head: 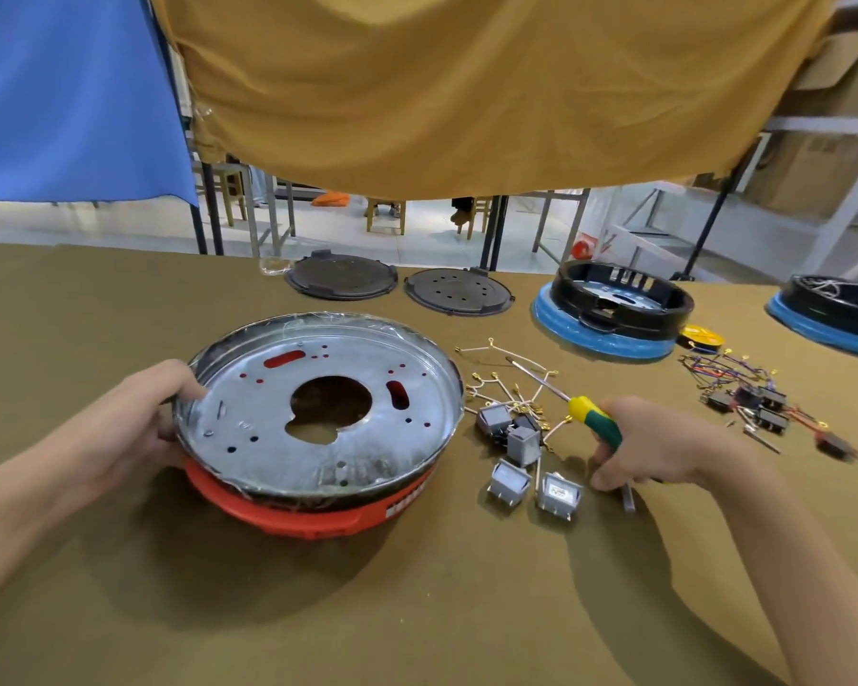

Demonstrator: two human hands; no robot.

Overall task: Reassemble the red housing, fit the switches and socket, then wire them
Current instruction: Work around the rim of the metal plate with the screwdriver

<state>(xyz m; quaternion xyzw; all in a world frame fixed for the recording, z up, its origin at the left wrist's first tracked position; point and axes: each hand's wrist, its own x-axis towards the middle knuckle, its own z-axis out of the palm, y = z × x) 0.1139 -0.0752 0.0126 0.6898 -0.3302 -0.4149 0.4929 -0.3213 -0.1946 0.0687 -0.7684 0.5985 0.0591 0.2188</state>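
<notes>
The red housing (313, 517) sits on the table in front of me, with a round metal plate (248, 418) wrapped in clear film lying tilted on top of it. My left hand (135, 418) grips the plate's left rim, thumb over the edge. My right hand (664, 443) holds a screwdriver (593, 415) with a yellow and green handle, its shaft pointing away to the upper left. Several grey switches (523, 443) lie between the housing and my right hand, among loose white wires (496, 383) with gold terminals.
Two dark round lids (343, 277) (459, 291) lie at the table's far side. Two black housings on blue bases (610, 309) (833, 309) stand at the back right. A tangle of coloured wires with black parts (749, 398) and a yellow spool (699, 336) lie at the right.
</notes>
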